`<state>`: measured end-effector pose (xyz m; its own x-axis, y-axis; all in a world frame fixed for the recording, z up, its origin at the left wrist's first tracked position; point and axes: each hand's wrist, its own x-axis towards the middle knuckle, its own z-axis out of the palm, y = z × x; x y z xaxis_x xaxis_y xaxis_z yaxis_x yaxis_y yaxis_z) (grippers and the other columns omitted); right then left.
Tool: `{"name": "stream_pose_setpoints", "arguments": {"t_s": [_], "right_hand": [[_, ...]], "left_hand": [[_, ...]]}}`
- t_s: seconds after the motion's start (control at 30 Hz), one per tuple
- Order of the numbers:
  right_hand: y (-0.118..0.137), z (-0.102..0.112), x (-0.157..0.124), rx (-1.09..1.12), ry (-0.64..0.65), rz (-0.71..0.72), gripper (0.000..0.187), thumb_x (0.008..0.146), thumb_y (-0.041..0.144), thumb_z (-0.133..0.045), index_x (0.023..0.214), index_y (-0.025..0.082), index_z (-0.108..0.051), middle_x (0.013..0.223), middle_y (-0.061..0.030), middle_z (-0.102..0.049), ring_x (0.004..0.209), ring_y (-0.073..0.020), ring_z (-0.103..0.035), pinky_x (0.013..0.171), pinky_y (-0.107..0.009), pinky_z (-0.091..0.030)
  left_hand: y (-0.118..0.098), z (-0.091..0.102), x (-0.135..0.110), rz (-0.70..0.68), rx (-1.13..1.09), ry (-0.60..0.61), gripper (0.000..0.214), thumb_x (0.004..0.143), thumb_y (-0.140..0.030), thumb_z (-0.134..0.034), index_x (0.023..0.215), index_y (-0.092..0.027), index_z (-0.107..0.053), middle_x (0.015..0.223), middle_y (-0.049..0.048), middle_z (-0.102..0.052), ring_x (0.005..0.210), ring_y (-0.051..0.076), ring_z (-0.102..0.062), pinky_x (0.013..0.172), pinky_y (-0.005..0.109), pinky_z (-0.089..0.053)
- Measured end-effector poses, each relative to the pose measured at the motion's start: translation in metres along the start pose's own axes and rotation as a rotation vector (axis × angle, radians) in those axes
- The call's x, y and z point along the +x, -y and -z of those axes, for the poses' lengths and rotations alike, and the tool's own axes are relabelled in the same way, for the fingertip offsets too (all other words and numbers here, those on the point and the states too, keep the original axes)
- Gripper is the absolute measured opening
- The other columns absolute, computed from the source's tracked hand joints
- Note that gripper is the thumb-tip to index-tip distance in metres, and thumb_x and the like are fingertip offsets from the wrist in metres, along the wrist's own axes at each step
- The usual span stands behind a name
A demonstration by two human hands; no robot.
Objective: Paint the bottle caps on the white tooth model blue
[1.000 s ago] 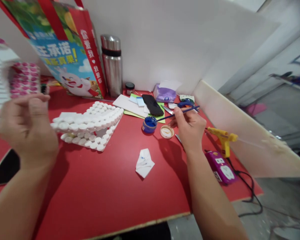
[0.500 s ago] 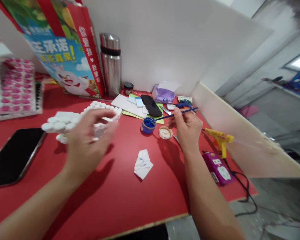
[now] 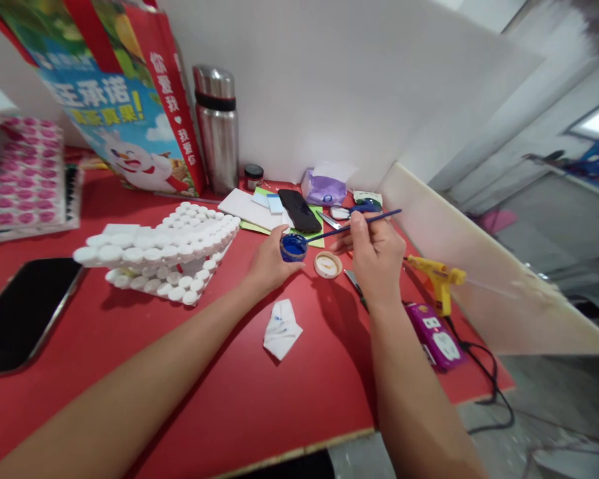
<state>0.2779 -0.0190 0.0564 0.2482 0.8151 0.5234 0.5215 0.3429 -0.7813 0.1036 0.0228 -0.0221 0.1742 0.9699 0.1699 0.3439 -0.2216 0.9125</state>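
Observation:
My left hand [image 3: 272,261] grips a small open jar of blue paint [image 3: 294,248] from its left side, thumb near the front and fingers behind. Between the fingers of my right hand [image 3: 378,249] is a thin blue paintbrush [image 3: 364,221], slanting down to the left with its tip at the mouth of the jar. Just right of the jar lies its round lid [image 3: 328,265], inner side up. A folded white tissue [image 3: 282,329] with blue smears rests on the red table [image 3: 299,392] in front. Left of my hand stands a structure of white round pieces [image 3: 164,249].
Behind the jar lie a dark phone [image 3: 299,211], cards [image 3: 252,209], a purple wipes pack [image 3: 324,188] and scissors [image 3: 362,211]. A steel flask [image 3: 218,133] and a bag [image 3: 144,120] stand at the back. At right are a yellow glue gun [image 3: 436,276] and purple power strip [image 3: 436,336].
My left hand has moved right, from in front of the white structure to the paint jar, and has taken hold of it. My right hand stays nearly in place with the brush.

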Motion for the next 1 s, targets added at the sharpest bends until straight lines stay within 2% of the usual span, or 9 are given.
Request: {"name": "stream_pose_setpoints", "arguments": {"t_s": [0.3, 0.43, 0.6, 0.8, 1.0], "right_hand": [[-0.001, -0.006, -0.003, 0.022, 0.175, 0.070, 0.041, 0.106, 0.064, -0.053, 0.096, 0.024, -0.060, 0.071, -0.0015, -0.076, 0.061, -0.0203, -0.077, 0.063, -0.032, -0.063], [-0.002, -0.007, -0.003, -0.008, 0.150, 0.121, 0.041, 0.106, 0.063, -0.053, 0.096, 0.024, -0.060, 0.070, -0.0008, -0.074, 0.058, -0.0200, -0.076, 0.059, -0.031, -0.061], [0.005, -0.004, -0.006, -0.155, 0.123, 0.238, 0.033, 0.112, 0.051, -0.049, 0.097, 0.023, -0.060, 0.071, 0.0000, -0.076, 0.058, -0.0172, -0.076, 0.065, -0.030, -0.058], [0.016, -0.005, -0.011, -0.281, 0.113, 0.373, 0.025, 0.112, 0.038, -0.049, 0.099, 0.022, -0.062, 0.073, -0.0031, -0.077, 0.069, -0.0208, -0.078, 0.065, -0.032, -0.056], [0.024, -0.004, -0.015, -0.295, 0.113, 0.420, 0.017, 0.111, 0.031, -0.053, 0.101, 0.021, -0.063, 0.077, -0.0038, -0.079, 0.069, -0.0200, -0.078, 0.067, -0.032, -0.058]], "left_hand": [[-0.002, 0.016, -0.018, -0.074, 0.056, -0.009, 0.085, 0.074, -0.016, -0.085, 0.151, -0.015, -0.050, 0.133, 0.0179, -0.072, 0.124, 0.036, -0.070, 0.105, 0.049, -0.057], [-0.002, 0.016, -0.020, -0.106, 0.090, -0.021, 0.081, 0.077, -0.016, -0.083, 0.151, -0.017, -0.051, 0.133, 0.0157, -0.072, 0.121, 0.035, -0.071, 0.102, 0.048, -0.058], [-0.001, 0.015, -0.020, -0.141, 0.105, -0.032, 0.081, 0.077, -0.014, -0.083, 0.152, -0.017, -0.051, 0.138, 0.0165, -0.071, 0.123, 0.034, -0.070, 0.108, 0.049, -0.056], [-0.003, 0.016, -0.021, -0.127, 0.095, -0.035, 0.079, 0.081, -0.017, -0.081, 0.153, -0.014, -0.049, 0.138, 0.0186, -0.071, 0.124, 0.034, -0.071, 0.110, 0.050, -0.056], [-0.004, 0.016, -0.022, -0.114, 0.091, -0.037, 0.080, 0.080, -0.018, -0.082, 0.153, -0.014, -0.050, 0.135, 0.0182, -0.072, 0.124, 0.034, -0.071, 0.112, 0.051, -0.055]]}}
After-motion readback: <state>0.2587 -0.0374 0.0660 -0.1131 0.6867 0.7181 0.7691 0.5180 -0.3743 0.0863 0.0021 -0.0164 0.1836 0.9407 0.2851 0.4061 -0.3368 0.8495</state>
